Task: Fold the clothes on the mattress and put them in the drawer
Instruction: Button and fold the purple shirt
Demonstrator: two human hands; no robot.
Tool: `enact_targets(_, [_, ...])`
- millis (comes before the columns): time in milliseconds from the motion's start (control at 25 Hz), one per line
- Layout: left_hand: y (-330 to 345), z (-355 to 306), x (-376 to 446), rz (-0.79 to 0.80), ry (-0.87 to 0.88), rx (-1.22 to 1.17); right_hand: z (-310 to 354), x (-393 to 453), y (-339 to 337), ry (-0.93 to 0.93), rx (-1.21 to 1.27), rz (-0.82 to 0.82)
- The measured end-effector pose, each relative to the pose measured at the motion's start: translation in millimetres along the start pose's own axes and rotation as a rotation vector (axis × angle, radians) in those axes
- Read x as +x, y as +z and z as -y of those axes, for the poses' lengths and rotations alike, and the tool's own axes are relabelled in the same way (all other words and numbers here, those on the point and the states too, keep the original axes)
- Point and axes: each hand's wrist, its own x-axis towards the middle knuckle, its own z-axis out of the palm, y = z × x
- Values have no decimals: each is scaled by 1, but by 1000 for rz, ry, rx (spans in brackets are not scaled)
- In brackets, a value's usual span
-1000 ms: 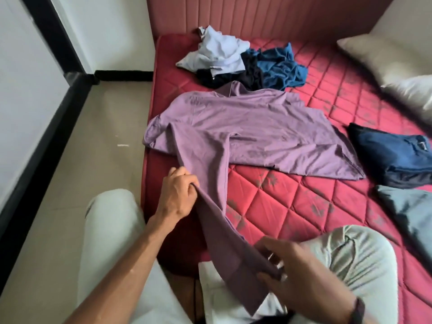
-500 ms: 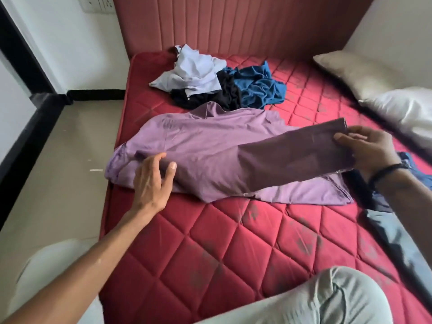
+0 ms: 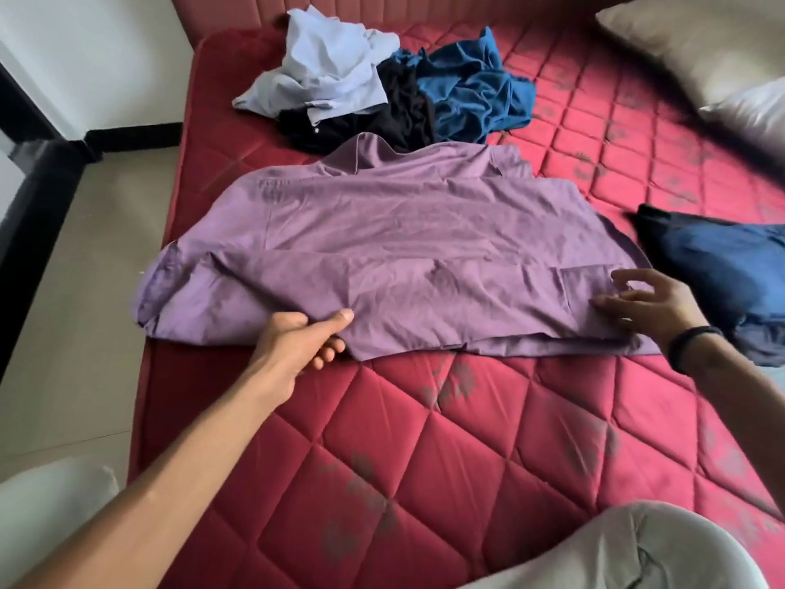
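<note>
A purple shirt [image 3: 403, 231] lies spread across the red quilted mattress [image 3: 424, 461], with one sleeve folded along its near edge. My left hand [image 3: 301, 342] pinches that near edge, thumb on top and fingers curled under the cloth. My right hand [image 3: 645, 303] hovers over the shirt's right end with its fingers spread; whether they touch the cloth I cannot tell. Behind the shirt sits a heap of a pale blue garment [image 3: 323, 70], a black one [image 3: 382, 116] and a teal one [image 3: 475, 91].
A dark navy garment [image 3: 722, 265] lies at the right, beside my right hand. Pillows [image 3: 701, 44] rest at the far right corner. The padded headboard [image 3: 382, 6] runs along the back. Tiled floor [image 3: 85, 269] lies left of the mattress. My knee [image 3: 616, 550] is at the bottom.
The sleeve my right hand held stretched across the shirt now lies flat on it and has been let go. My left hand has gone from resting flat to pinching the near edge.
</note>
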Motion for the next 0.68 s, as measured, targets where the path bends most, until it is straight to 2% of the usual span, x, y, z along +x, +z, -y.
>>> enact_targets(80, [2,-8,2,-14,50,-170,10,-5,-6,-1,173,-26])
enact_targets(160, [-4,-17,5,-6,137,-231,11,-8,-10,12,260,-49])
enact_targets(240, [-5,-20,7,-3,139,-247,-1,-8,-7,13,148,-84])
enact_targets(320, [0,-14,9,-9,20,-297,-13,-11,3,-32,5,-197])
enact_targets(360, [2,-9,10,-17,-48,-328,-16,-13,9,-138,-100,-271])
enact_targets(400, [3,-2,12,-39,-86,-366,-17,-18,17,-335,-250,-298])
enact_targets(440, [4,1,12,-92,-100,-412,-17,-23,24,-578,-436,-248])
enact_targets(480, [4,4,10,-174,-63,-437,-15,-29,31,-806,-618,-123])
enact_targets(520, [3,10,5,-306,64,-368,-13,-35,39,-969,-771,11])
enact_targets(560, [2,14,0,-465,278,-160,-12,-39,45,-1048,-873,111])
enact_targets(600, [4,18,-6,-547,555,145,-14,-38,49,-1074,-926,174])
enact_targets(640, [7,22,-11,-517,849,448,-14,-37,51,-1073,-952,206])
enact_targets(680, [11,23,-12,-411,1053,706,-14,-34,51,-1063,-962,231])
